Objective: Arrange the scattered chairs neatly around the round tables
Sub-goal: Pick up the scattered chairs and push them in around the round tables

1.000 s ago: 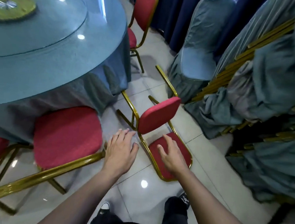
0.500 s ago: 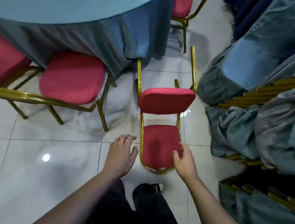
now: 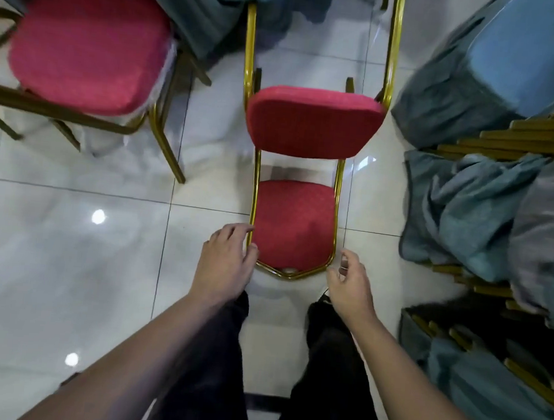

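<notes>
Item: tipped chair (image 3: pixel 298 195), centre frame, backrest on floor. Left hand (image 3: pixel 222 265) touches its gold frame, fingers relaxed; right hand (image 3: pixel 351 283) released, beside it. Risk: legs snagging counter cloth (image 3: pixel 219 10) above during lifting.

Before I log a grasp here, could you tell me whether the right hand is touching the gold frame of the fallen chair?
Apart. The head view shows white floor between the right hand and the gold frame.

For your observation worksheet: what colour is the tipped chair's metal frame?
Gold, on the tipped chair's frame; clearest in the head view.
</notes>
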Action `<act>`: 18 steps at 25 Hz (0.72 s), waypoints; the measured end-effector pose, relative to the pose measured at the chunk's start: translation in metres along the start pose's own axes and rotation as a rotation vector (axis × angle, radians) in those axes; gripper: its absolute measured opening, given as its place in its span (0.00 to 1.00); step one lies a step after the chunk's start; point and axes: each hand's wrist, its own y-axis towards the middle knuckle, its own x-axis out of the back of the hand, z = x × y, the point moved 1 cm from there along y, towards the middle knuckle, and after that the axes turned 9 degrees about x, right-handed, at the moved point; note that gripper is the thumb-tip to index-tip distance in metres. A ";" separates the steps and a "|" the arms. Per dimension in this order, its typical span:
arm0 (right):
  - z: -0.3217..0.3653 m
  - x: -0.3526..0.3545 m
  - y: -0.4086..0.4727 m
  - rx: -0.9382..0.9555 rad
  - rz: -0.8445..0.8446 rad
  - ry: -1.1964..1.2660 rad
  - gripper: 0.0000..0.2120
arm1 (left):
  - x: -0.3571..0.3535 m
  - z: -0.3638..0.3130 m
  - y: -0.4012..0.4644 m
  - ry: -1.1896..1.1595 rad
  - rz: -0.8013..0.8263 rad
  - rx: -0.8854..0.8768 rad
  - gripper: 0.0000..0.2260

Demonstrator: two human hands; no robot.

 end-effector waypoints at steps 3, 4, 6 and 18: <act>-0.066 -0.017 0.065 0.037 0.102 -0.019 0.24 | -0.073 0.001 0.040 -0.124 -0.014 0.150 0.18; -0.093 -0.024 0.096 0.045 0.114 -0.045 0.24 | -0.102 0.005 0.059 -0.179 -0.038 0.198 0.18; -0.147 -0.045 0.158 0.045 0.112 -0.093 0.22 | -0.162 0.022 0.096 -0.236 -0.063 0.270 0.17; -0.443 -0.221 0.404 -0.198 0.000 -0.065 0.26 | -0.500 0.244 0.309 -0.387 -0.030 0.692 0.33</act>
